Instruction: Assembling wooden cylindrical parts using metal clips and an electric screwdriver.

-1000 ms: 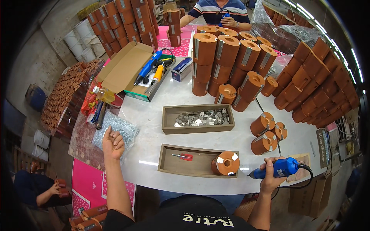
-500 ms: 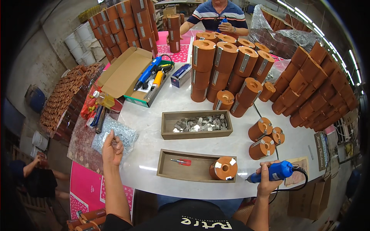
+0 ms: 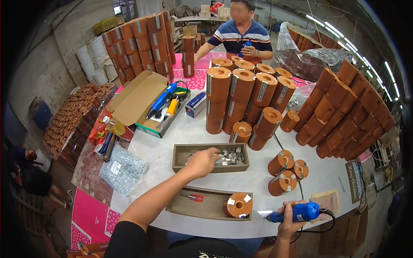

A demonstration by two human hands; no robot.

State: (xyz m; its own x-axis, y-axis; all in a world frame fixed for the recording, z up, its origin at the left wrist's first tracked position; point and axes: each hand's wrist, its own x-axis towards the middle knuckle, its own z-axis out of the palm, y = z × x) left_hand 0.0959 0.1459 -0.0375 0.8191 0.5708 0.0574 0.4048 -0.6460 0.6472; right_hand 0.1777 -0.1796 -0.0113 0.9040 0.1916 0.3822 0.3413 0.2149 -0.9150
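My left hand (image 3: 202, 162) is down in the far wooden tray (image 3: 177, 167), over a heap of small metal plates (image 3: 232, 156). Its fingers are bent together; their tips are partly hidden, so I cannot make out what they hold. My right hand (image 3: 289, 220) is wrapped round a blue electric screwdriver (image 3: 304, 212), whose tip points left at the near tray's right end. In that near wooden tray (image 3: 183, 206) lie a red-handled screwdriver (image 3: 194, 197) and a brown hollow cylinder (image 3: 235, 207) with pale metal tabs on its top face.
Three short cylinders (image 3: 282, 182) stand right of the trays. Behind are tall stacked cylinders (image 3: 219, 96). On the left lie a bag of screws (image 3: 124, 170) and an open tool box (image 3: 150, 129). Across the table a person (image 3: 245, 38) holds a blue tool and touches a cylinder stack.
My left hand has moved from beside the bag of screws, rightward into the far tray. My right hand still holds the electric screwdriver. The head view has shifted slightly.
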